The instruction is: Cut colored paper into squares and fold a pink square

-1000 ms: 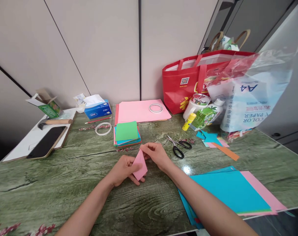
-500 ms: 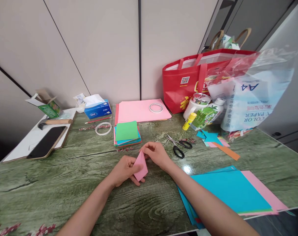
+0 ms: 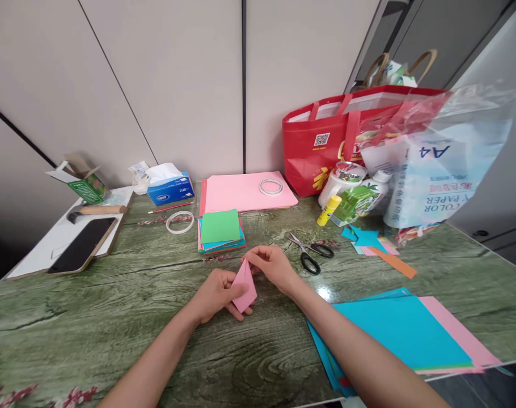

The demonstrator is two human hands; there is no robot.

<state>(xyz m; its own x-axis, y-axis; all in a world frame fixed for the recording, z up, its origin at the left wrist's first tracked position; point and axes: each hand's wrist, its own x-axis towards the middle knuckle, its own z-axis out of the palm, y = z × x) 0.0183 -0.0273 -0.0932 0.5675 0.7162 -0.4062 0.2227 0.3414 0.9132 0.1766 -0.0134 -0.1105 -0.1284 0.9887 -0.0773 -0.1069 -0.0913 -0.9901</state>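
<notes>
A piece of folded pink paper (image 3: pixel 246 296), kite-shaped with its narrow tip pointing away from me, is held between both hands just above the table. My left hand (image 3: pixel 219 294) grips its lower left part, thumb on top and fingers beneath. The fingers of my right hand (image 3: pixel 271 266) pinch the narrow tip. Scissors with black handles (image 3: pixel 309 252) lie to the right of my right hand. Beyond the hands sits a stack of small coloured paper squares (image 3: pixel 220 226), green on top.
Large blue sheets (image 3: pixel 394 331) lie under my right forearm. Paper scraps (image 3: pixel 368 239), a yellow glue stick (image 3: pixel 329 211) and a red bag (image 3: pixel 304 150) stand or lie at right. Tape rolls (image 3: pixel 180 222), a tissue pack (image 3: pixel 170 190), a phone (image 3: pixel 83 245) and a hammer (image 3: pixel 98 210) are farther left.
Both hands keep the same grip on the folded pink paper. The whole view has shifted very slightly; nothing on the table has moved.
</notes>
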